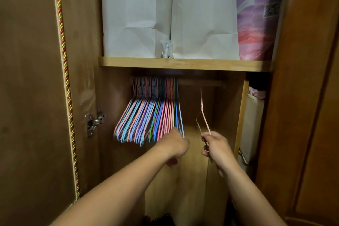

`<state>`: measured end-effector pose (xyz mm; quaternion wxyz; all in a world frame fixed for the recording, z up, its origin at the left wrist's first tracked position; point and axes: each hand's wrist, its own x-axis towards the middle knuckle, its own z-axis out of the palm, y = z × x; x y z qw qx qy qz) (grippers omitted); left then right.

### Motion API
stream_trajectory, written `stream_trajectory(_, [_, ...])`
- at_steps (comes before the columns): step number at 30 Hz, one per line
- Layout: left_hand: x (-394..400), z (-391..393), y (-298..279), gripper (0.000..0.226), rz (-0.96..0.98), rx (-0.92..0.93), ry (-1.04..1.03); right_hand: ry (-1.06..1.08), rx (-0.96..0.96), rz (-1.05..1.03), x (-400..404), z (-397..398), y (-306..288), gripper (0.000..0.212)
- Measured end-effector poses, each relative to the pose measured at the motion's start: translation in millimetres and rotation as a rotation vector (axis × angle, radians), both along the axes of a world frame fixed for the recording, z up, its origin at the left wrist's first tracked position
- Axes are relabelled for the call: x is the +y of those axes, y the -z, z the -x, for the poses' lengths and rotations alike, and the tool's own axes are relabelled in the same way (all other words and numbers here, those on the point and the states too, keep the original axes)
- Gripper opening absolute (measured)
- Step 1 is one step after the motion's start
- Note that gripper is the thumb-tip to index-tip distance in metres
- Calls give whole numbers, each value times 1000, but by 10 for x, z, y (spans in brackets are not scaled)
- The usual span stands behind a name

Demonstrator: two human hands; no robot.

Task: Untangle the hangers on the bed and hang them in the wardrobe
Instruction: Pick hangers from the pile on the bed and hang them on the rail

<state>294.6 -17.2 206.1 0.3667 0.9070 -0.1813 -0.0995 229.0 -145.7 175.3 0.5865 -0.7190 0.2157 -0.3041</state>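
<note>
Thin pink hanger (pixel 202 113) – right hand (pixel 217 146) pinching

No readable words, brand names or numbers appear anywhere. The only printed mark is a small white label (pixel 272 9) on the pink and purple package (pixel 256 14) at the right of the upper wardrobe shelf (pixel 183 64); it carries a code-like pattern too blurred to read.
</note>
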Motion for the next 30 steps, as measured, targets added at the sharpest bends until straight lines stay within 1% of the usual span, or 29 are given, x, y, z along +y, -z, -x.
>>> stream_trajectory(3, [244, -29, 74, 32, -26, 5, 36, 31, -18, 69, -58, -112, -104, 28])
stream_trajectory(5, [371, -94, 58, 21, -18, -24, 56, 23, -43, 94, -64, -224, -219, 30])
stream_trajectory(8, [551, -224, 13, 14, -16, -158, 21, 17, -42, 120, -53, -497, -343, 28])
stream_trajectory(10, [676, -352, 26, 17, -16, -210, -31, 30, -4, 162, -41, -691, -344, 26])
stream_trajectory(12, [796, -466, 54, 23, 10, -211, -64, 47, 61, 235, -58, -852, -268, 26])
stream_trajectory(16, [979, -601, 127, 27, 48, -192, -103, 26, 178, 370, -98, -996, -44, 35])
stream_trajectory(20, [1043, -681, 168, 26, 64, -176, -116, -11, 173, 478, -27, -1082, -50, 42])
stream_trajectory(24, [1033, -686, 170, 37, 84, -156, -132, -38, 190, 558, 66, -1197, -75, 46])
stream_trajectory(26, [1027, -678, 164, 39, 96, -136, -133, -40, 205, 565, 100, -1271, -63, 45])
stream_trajectory(30, [1034, -666, 150, 43, 104, -112, -129, -62, 206, 511, 203, -1306, -56, 42])
